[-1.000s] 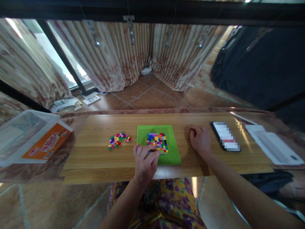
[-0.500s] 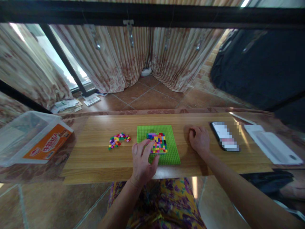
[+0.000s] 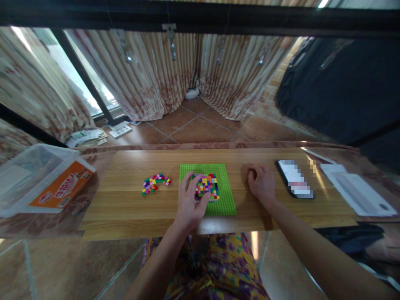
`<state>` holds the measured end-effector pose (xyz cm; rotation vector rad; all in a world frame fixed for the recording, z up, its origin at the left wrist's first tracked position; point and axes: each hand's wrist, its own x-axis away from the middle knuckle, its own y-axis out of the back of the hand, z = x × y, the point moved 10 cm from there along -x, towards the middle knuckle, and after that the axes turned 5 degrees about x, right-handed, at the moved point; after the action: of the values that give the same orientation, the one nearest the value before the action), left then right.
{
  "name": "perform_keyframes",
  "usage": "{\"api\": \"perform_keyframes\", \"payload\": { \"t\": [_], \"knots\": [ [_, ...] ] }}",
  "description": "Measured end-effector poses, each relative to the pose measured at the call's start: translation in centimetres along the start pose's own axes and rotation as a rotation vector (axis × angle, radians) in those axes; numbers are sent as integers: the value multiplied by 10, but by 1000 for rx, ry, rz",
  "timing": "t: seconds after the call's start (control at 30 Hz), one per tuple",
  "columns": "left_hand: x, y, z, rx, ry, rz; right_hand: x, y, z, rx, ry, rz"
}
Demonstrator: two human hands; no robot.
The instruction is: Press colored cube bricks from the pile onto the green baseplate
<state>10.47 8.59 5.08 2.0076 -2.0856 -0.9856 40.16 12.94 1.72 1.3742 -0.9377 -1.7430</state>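
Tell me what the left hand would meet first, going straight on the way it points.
Probably the multicoloured block square on the green baseplate: the left hand reaches over its left side, though whether it touches is unclear.

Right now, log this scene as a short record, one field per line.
Left hand: open over the left part of the multicoloured block of small bricks; whether it presses is unclear
Right hand: loosely curled on the light-brown wood-grain tabletop
Base: square green studded baseplate, under the block
Loose pieces: curved cluster of small multicoloured bricks, left of the baseplate
Right side: black-edged phone, screen lit and pixelated
Beyond left end: clear plastic bin with orange label
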Motion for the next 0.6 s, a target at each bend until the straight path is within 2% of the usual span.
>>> {"api": "perform_keyframes", "payload": {
  "t": [0.47, 0.6],
  "knots": [
    [5, -1, 6, 97, 23, -82, 0, -2, -1, 27, 7, 2],
    [7, 5, 1, 80, 16, -103, 0, -2, -2, 20, 27, -21]
  ]
}}
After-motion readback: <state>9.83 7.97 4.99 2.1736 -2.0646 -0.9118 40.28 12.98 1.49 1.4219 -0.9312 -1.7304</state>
